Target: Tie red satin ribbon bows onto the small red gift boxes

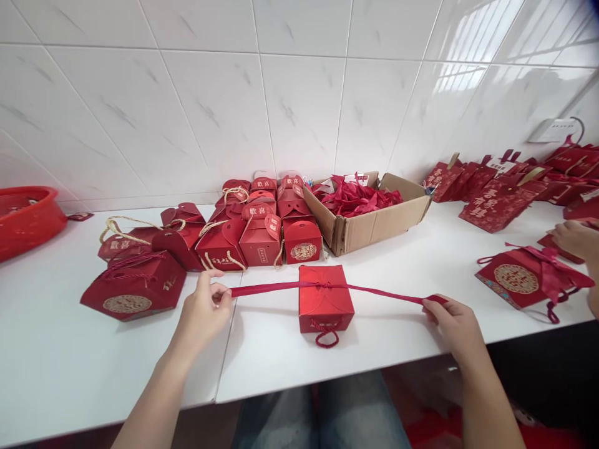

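Note:
A small red gift box [326, 312] sits on the white table in front of me, its top flaps folded shut. A dark red ribbon [266, 288] is crossed in a knot on its top and stretched out to both sides. My left hand [208, 302] pinches the left end of the ribbon, and my right hand [452, 321] grips the right end. Both ends are held just above the table. A dark red cord handle [327, 338] hangs in a loop from the near side of the box.
Several red gift boxes [262, 240] stand behind, and a larger one [135, 287] at left. A cardboard box [374, 227] holds red ribbons. A red basin [32, 218] is far left. At right, another person's hand [578, 240] is near a ribboned box [515, 274]. The table edge [327, 386] runs close.

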